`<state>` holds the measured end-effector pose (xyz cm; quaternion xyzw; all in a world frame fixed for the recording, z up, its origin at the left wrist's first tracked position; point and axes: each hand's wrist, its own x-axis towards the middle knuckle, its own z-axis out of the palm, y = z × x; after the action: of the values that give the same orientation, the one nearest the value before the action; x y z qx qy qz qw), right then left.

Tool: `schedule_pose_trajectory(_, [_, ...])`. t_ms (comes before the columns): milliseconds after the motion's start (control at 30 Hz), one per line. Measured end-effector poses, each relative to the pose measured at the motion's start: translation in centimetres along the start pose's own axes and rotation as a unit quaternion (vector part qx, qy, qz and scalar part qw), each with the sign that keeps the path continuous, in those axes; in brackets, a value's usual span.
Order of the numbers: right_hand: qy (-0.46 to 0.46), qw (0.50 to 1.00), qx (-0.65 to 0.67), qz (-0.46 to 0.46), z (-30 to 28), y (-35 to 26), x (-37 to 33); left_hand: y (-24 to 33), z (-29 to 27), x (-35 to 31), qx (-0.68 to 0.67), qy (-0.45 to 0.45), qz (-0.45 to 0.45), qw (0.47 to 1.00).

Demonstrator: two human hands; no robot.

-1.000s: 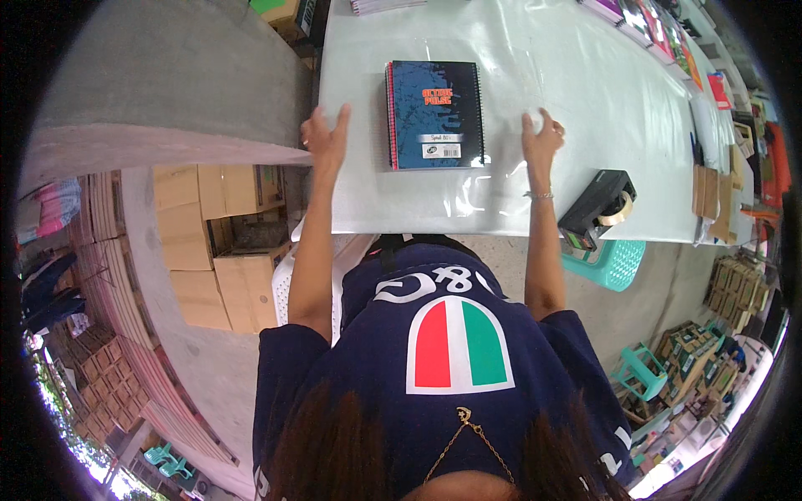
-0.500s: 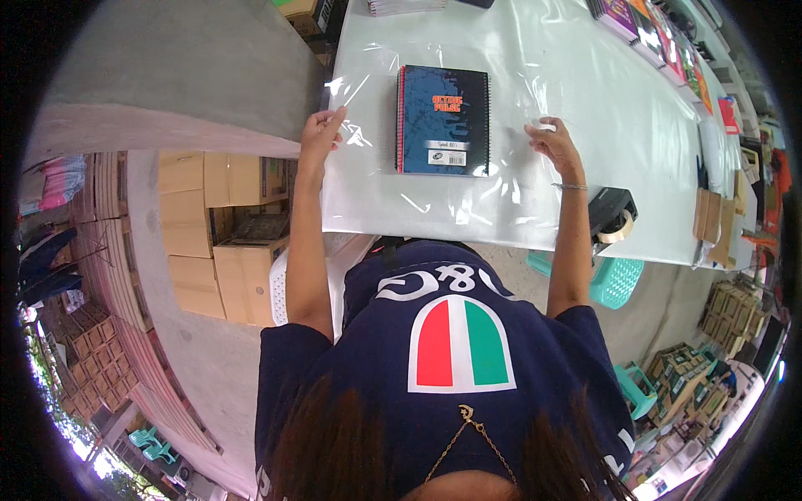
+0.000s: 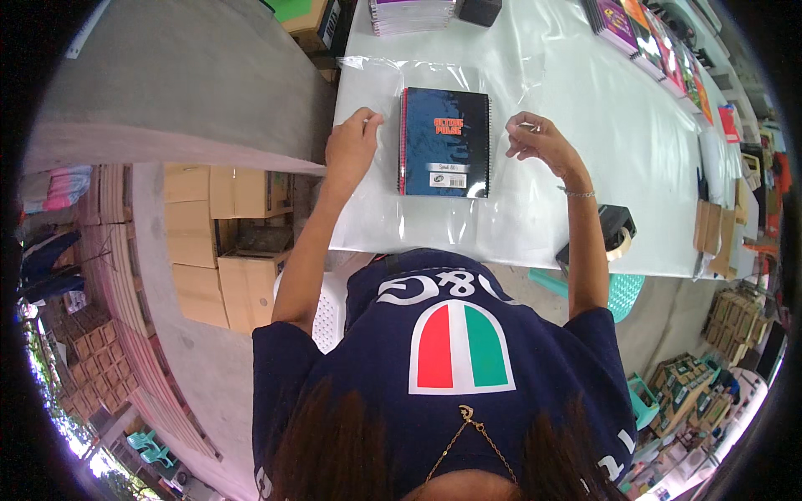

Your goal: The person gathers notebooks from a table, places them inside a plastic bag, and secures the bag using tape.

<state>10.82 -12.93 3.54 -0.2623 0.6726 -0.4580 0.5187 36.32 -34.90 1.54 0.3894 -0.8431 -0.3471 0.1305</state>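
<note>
A spiral-bound notebook (image 3: 444, 154) with a dark blue and black cover lies on the table. A clear plastic sheet (image 3: 443, 224) spreads around it, its wrinkles catching the light. To the notebook's left, my left hand (image 3: 352, 150) is closed, fingertips pinching the sheet's left side. On the other side, my right hand (image 3: 545, 144) has its fingers curled in and thumb tucked against them at the sheet's right side. The see-through film makes its exact edges hard to follow.
A black tape dispenser (image 3: 616, 232) with a tape roll sits near the table's front right. Stacked notebooks (image 3: 411, 15) and a dark block (image 3: 479, 11) stand at the far edge. More colourful notebooks (image 3: 656, 50) line the far right. Cardboard boxes (image 3: 194, 230) are at the left.
Both hands have moved inward toward the notebook, bringing the sides of the plastic sheet with them. The notebook and table sit slightly lower in view.
</note>
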Motion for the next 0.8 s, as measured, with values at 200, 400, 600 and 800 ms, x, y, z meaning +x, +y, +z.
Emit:
schedule_pose_trajectory(200, [0.01,0.999,0.037,-0.025,3.4,0.5,1.5,0.9,2.2,0.9,-0.091,-0.004,-0.002,0.996])
schedule_pose_trajectory(400, [0.014,0.998,0.045,-0.048,6.3,2.8,4.0,4.0,5.1,1.1,-0.113,-0.057,0.026,0.992])
schedule_pose_trajectory(600, [0.071,0.996,-0.052,-0.036,8.0,3.3,5.2,4.1,8.3,1.1,-0.03,-0.056,0.055,0.996])
schedule_pose_trajectory(800, [0.195,0.963,-0.141,-0.119,10.5,3.9,5.2,4.7,9.7,1.0,0.028,-0.05,0.082,0.995])
